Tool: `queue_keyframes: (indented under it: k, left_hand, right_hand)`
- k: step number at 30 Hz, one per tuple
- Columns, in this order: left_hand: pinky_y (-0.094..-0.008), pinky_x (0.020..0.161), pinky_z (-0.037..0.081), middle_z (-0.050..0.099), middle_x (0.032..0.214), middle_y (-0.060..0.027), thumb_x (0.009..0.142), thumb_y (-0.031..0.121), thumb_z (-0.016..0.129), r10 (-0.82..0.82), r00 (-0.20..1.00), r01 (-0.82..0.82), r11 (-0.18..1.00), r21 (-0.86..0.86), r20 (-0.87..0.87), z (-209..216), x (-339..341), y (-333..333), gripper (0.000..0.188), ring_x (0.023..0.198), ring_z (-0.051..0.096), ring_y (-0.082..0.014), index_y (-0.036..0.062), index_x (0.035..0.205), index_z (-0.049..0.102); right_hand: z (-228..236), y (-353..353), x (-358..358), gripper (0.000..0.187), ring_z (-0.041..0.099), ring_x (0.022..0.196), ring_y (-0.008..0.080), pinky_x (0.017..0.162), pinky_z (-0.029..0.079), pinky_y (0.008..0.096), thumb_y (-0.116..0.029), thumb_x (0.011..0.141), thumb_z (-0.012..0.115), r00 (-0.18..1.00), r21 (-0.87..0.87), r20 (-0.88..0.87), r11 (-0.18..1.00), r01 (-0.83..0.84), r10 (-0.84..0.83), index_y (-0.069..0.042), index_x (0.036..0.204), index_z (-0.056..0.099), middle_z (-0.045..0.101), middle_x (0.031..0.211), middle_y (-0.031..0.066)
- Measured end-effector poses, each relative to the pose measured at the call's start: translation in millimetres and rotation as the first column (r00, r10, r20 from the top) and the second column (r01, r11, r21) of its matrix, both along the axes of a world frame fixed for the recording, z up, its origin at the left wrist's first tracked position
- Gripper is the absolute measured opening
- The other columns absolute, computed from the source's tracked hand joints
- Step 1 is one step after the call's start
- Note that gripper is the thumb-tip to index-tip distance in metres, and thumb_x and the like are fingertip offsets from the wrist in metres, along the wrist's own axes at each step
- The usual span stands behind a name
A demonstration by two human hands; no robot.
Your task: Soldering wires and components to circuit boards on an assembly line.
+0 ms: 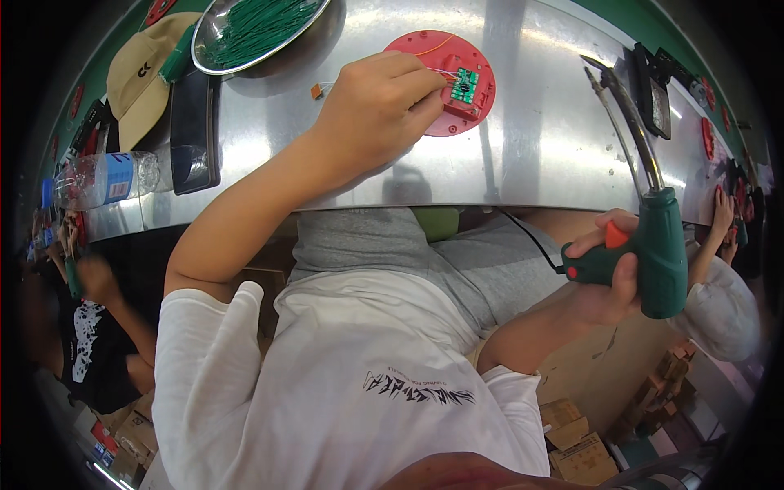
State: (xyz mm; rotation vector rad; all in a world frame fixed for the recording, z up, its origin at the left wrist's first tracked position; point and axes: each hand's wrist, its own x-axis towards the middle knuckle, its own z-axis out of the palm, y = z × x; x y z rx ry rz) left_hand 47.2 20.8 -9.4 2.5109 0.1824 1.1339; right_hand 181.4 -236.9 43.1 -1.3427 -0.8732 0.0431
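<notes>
A red round plastic housing (392, 45) lies on the metal table with a green circuit board (465, 85) inside it. Over its left side reaches my left hand (384, 98), fingers pinched together on thin wires (447, 75) that run to the board. Their grip is partly hidden by the back of the hand. In my right hand (608, 302) is a green soldering gun (663, 253) with an orange trigger, held upright off the table's front edge. Its long metal tip points up and away, apart from the board. A black cord (527, 235) trails from its handle.
A metal bowl (214, 70) of green wires, a tan cap (139, 82), a black phone-like slab (194, 135) and a plastic bottle (114, 177) stand left. A small orange part (317, 91) lies beside my left wrist. Black objects (652, 90) sit far right. Other people work at both sides.
</notes>
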Motion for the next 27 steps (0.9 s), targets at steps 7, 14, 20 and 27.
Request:
queue_keyframes:
  k: [7,14,20,27]
  left_hand:
    - [-0.0390,0.064,0.052,0.065,0.078,-0.0110,0.075,0.002,0.071,-0.020,0.998,0.018,0.999,-0.034,-0.066,8.8,-0.9,-3.5,0.010,0.071,0.064,-0.0294,0.0016,0.085,0.070]
    - [-0.0378,0.065,0.052,0.066,0.080,-0.0100,0.074,-0.001,0.071,0.028,0.994,-0.033,0.998,-0.047,-0.104,20.6,-4.9,-10.9,0.012,0.073,0.064,-0.0273,0.0025,0.085,0.071]
    - [-0.0367,0.063,0.052,0.068,0.080,-0.0094,0.075,0.001,0.071,0.006,0.996,-0.007,1.000,-0.016,-0.087,18.8,-0.1,-12.3,0.012,0.072,0.065,-0.0270,0.0032,0.087,0.072]
    - [-0.0369,0.064,0.052,0.068,0.079,-0.0100,0.076,0.004,0.071,0.018,0.993,-0.022,0.999,-0.034,-0.120,20.7,-2.4,-12.0,0.010,0.071,0.065,-0.0275,0.0048,0.086,0.073]
  right_hand:
    - [3.9,-29.3,23.1,0.050,0.061,0.051,0.0235,0.048,0.048,0.0303,-0.024,0.090,0.056,0.965,-0.027,0.020,0.965,0.262,-0.262,0.014,0.123,0.049,0.065,0.097,0.0270]
    - [14.2,-52.9,51.0,0.042,0.059,0.048,0.0221,0.049,0.049,0.0306,-0.026,0.090,0.052,0.757,0.283,0.264,0.798,0.532,-0.598,0.008,0.114,0.050,0.065,0.089,0.0256]
    - [-17.2,-39.1,96.7,0.028,0.056,0.054,0.0158,0.058,0.047,0.0261,-0.027,0.094,0.053,0.683,0.074,-0.004,0.681,0.728,-0.730,0.000,0.087,0.057,0.063,0.067,0.0084]
    - [1.8,-36.4,83.3,0.019,0.058,0.048,0.0159,0.045,0.044,0.0267,-0.011,0.093,0.058,0.750,0.195,-0.113,0.726,0.659,-0.651,0.007,0.098,0.059,0.063,0.076,0.0118]
